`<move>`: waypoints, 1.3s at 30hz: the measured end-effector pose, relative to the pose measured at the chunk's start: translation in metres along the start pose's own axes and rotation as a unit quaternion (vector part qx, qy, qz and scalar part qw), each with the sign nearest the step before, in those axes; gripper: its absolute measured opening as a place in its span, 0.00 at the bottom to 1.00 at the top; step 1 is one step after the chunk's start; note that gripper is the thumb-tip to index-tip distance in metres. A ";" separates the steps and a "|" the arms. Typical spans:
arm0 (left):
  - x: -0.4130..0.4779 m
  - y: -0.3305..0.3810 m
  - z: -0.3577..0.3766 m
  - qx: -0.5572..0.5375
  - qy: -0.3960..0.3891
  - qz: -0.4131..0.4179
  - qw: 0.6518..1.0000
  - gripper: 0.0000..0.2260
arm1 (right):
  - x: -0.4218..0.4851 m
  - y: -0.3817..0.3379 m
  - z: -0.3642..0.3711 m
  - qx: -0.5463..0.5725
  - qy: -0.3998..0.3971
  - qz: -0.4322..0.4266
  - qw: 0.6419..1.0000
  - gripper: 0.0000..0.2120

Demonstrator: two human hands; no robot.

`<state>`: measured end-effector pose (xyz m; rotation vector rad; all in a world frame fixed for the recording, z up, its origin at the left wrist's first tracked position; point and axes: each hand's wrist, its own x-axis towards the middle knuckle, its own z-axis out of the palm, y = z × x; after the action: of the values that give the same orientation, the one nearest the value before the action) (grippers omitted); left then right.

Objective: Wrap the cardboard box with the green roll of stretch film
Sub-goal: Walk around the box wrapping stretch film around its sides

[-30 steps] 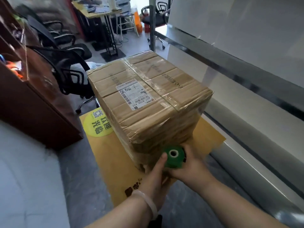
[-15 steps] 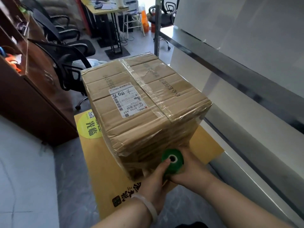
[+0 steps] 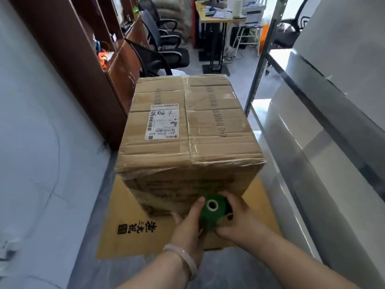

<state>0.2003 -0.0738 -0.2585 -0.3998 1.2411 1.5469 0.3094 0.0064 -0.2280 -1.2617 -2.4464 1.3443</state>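
both hands wrapped round the green roll [image 3: 211,213], left hand [image 3: 190,228] and right hand [image 3: 242,221] gripping it against the cardboard box [image 3: 187,132], roll's lower half hidden by fingers, film itself hard to spot

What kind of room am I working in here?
Likely an office doubling as a packing area: mesh office chairs and a cluttered desk behind, a labelled cardboard box beside a metal rack.

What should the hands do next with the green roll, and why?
Likely pull the green roll sideways along the near face of the cardboard box, film taut: left hand and right hand both grip it low against that face, and glossy film already covers the upper edge.
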 end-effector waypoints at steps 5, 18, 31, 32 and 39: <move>-0.011 -0.010 0.020 -0.045 -0.015 0.023 0.999 0.66 | 0.000 0.006 -0.015 0.007 -0.027 -0.021 0.999 0.36; -0.015 -0.038 0.032 -0.011 -0.068 -0.012 0.998 0.62 | -0.008 0.028 -0.030 0.058 0.033 -0.046 0.997 0.35; -0.016 -0.057 0.051 0.061 -0.088 0.009 0.994 0.69 | -0.020 0.029 -0.047 0.065 0.149 0.005 0.987 0.31; -0.016 -0.061 0.053 0.069 -0.083 0.010 0.994 0.67 | -0.022 0.030 -0.049 0.057 0.150 0.001 0.987 0.29; -0.016 -0.061 0.073 0.065 -0.068 0.039 0.995 0.60 | -0.014 0.030 -0.070 0.016 0.098 -0.088 0.991 0.25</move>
<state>0.2832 -0.0265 -0.2471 -0.1608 1.2542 1.5229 0.3674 0.0517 -0.2027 -1.0850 -2.3286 1.1513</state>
